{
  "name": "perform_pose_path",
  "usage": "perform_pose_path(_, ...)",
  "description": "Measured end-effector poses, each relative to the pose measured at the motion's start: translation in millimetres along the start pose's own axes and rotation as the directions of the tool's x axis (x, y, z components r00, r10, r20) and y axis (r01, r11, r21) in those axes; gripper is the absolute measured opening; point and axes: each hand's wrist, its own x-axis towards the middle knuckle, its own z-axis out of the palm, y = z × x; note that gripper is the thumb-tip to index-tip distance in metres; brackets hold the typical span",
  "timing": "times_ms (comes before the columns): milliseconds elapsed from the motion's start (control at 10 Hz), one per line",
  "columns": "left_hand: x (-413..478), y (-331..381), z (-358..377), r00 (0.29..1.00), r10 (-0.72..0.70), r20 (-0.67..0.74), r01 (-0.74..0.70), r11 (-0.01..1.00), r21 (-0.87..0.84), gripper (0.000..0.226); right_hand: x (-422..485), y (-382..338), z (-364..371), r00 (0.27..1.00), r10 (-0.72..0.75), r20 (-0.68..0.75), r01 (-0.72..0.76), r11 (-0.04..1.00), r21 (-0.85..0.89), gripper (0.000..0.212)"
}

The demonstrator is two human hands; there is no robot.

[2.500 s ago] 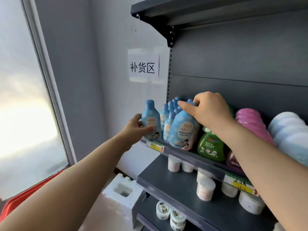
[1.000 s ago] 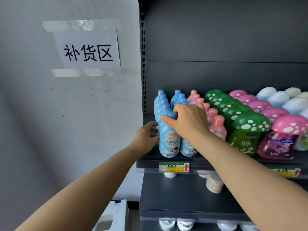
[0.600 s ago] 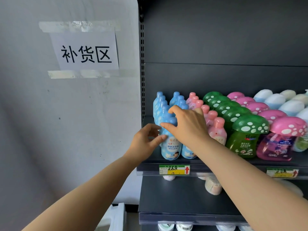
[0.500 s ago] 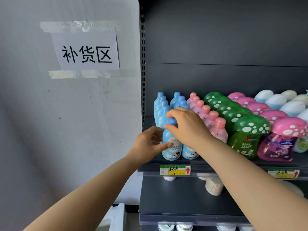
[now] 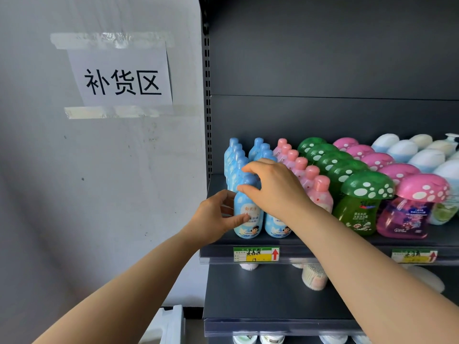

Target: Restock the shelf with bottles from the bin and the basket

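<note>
Two grips on bottle [image 5: 247,228]: left hand [image 5: 213,217] round body, right hand [image 5: 275,189] pinching cap [image 5: 249,181]. Hold upright; nudge to 12 o'clock against row [image 5: 234,155].

Shelf [image 5: 218,253]: dark grey metal. Blue bottles [image 5: 233,151] stand upright at its left end, two rows running near to far; light-blue caps, pale labels with a cartoon child. Front-left blue bottle [image 5: 244,219] sits upright at the near edge, just beside the front-right blue bottle [image 5: 274,228]. Left hand [image 5: 213,219] grips its body, thumb across the label. Right hand [image 5: 273,189] curls over its cap.
</note>
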Motion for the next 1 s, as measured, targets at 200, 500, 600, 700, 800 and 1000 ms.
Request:
perform_pose_path(200,-4,3,-3,1.000,0.002,0.003,-0.002,1.000,0.000,0.050,-19,31,-13,0.993,0.070,-0.092,-0.080,0.990,-0.116,0.039)
perform_pose_path(500,-5,3,3,1.000,-0.012,-0.028,0.012,1.000,-0.001,0.046,-22,38,-6,0.993,0.109,-0.039,-0.111,0.992,-0.064,0.033)
perform_pose_path(600,-6,5,4,0.999,-0.027,-0.033,0.027,1.000,0.007,0.047,-20,34,-10,0.993,0.112,-0.032,-0.114,0.988,-0.101,0.038)
perform_pose_path(700,-7,5,5,0.999,-0.031,-0.034,0.032,0.999,0.023,0.047,-16,28,-17,0.997,0.075,-0.032,-0.078,0.988,-0.130,0.046)
perform_pose_path(800,-8,3,5,0.999,-0.042,-0.026,0.043,0.998,0.037,0.051,-14,25,-18,0.999,0.049,-0.001,-0.049,0.989,-0.137,0.052)
perform_pose_path(1000,-8,22,-1,0.977,0.085,-0.193,-0.041,0.974,0.224,0.068,-24,35,-18,1.000,0.022,0.017,-0.018,0.979,-0.204,0.059)
